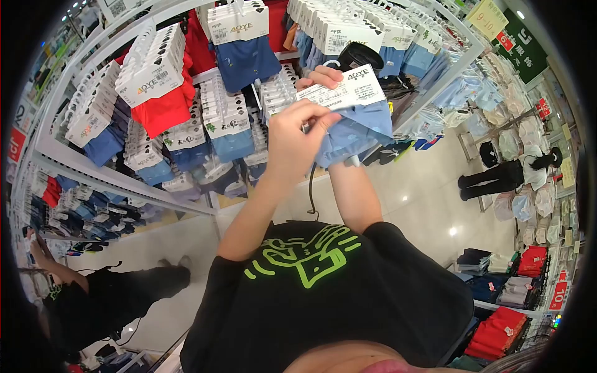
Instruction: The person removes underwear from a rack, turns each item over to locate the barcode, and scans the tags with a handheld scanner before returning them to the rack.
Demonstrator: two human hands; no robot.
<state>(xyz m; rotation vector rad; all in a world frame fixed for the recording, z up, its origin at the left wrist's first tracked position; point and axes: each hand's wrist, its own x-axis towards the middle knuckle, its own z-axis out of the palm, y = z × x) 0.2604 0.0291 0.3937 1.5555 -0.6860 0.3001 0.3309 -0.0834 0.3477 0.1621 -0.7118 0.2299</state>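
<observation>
Both my hands hold a pair of light-blue underpants (357, 130) on a white AOYE hanger card (357, 90), up in front of the rack. My left hand (297, 127) pinches the card's lower left edge between thumb and fingers. Behind the garment, most of my right hand (320, 78) is hidden; its fingers curl over the card's upper left edge. The card's white hook shows above it, close to a black round object (360, 56) I cannot identify.
Hanging underwear fills the white rack (124, 189), including red pairs (163, 112) and dark-blue ones (247, 62). To the right, a person in black trousers (497, 183) stands by another display. A person in black (106, 304) appears at left. Folded red clothes (496, 332) lie lower right.
</observation>
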